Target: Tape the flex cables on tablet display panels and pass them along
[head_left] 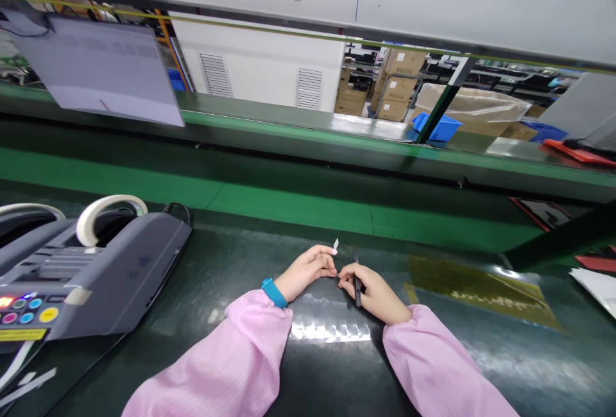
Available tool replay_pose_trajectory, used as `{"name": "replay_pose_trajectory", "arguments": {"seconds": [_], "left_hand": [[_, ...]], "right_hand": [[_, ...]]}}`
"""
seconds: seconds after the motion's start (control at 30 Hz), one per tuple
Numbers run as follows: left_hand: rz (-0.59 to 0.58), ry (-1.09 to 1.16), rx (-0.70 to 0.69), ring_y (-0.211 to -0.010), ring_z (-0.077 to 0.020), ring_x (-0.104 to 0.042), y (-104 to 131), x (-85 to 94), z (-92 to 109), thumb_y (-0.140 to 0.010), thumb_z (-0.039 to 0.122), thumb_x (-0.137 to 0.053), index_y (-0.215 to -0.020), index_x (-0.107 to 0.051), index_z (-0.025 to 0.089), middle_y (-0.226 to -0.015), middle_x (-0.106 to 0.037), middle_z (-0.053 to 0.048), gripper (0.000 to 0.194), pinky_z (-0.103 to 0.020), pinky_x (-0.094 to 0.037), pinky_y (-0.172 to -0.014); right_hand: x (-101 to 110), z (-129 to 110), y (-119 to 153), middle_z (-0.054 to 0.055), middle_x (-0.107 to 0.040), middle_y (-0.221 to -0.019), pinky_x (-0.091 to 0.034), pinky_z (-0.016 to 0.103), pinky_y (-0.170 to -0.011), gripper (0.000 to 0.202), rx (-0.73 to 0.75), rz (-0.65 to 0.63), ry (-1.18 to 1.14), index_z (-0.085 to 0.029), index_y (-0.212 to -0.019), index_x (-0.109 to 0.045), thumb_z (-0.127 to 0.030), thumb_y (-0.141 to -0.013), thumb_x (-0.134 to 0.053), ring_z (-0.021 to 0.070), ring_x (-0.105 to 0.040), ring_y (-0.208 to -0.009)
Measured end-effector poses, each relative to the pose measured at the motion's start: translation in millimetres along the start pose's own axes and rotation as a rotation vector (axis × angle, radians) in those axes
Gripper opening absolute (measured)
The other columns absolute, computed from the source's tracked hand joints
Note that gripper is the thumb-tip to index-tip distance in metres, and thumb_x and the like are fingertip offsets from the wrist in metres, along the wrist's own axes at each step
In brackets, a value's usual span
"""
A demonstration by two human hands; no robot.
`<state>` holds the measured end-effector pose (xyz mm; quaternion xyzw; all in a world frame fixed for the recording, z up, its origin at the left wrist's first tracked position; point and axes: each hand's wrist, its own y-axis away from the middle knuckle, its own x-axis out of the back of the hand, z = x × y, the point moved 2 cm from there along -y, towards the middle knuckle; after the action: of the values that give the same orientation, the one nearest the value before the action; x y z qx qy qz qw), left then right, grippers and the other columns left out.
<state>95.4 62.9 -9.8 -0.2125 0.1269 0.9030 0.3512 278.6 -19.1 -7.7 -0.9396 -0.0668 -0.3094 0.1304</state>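
My left hand (308, 269) reaches in over the dark green work surface, its fingers bent and pressed together near the thumb. A small white strip of tape (335, 247) stands up at its index fingertip. My right hand (370, 289) is closed, with a slim black tool (357, 285), possibly tweezers, held upright across its fingers. The fingertips of both hands nearly meet. Something small and dark seems to lie between them, too small to make out. A blue wristband (274, 293) circles my left wrist, and both arms wear pink sleeves.
Grey tape dispensers (125, 269) with white tape rolls stand at the left, with loose tape strips (33, 386) and a cable beside them. Right of my hands lies a yellowish film sheet (481, 289). A green post (563, 237) and shelf edge (289, 125) bound the far side.
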Motion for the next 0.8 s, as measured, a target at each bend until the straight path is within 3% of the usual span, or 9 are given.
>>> {"name": "replay_pose_trajectory", "arguments": {"seconds": [0.8], "left_hand": [[-0.005, -0.01, -0.004, -0.085, -0.0178, -0.068, -1.2, 1.7, 0.9, -0.081, 0.048, -0.085, -0.109, -0.067, 0.017, -0.084, -0.066, -0.002, 0.045, -0.037, -0.053, -0.092]], "right_hand": [[1.5, 0.1, -3.7, 0.003, -0.071, -0.09, -0.053, 0.03, -0.074, 0.01, 0.008, -0.012, 0.003, -0.026, -0.104, -0.065, -0.028, -0.097, -0.059, 0.0195, -0.067, -0.082]]}}
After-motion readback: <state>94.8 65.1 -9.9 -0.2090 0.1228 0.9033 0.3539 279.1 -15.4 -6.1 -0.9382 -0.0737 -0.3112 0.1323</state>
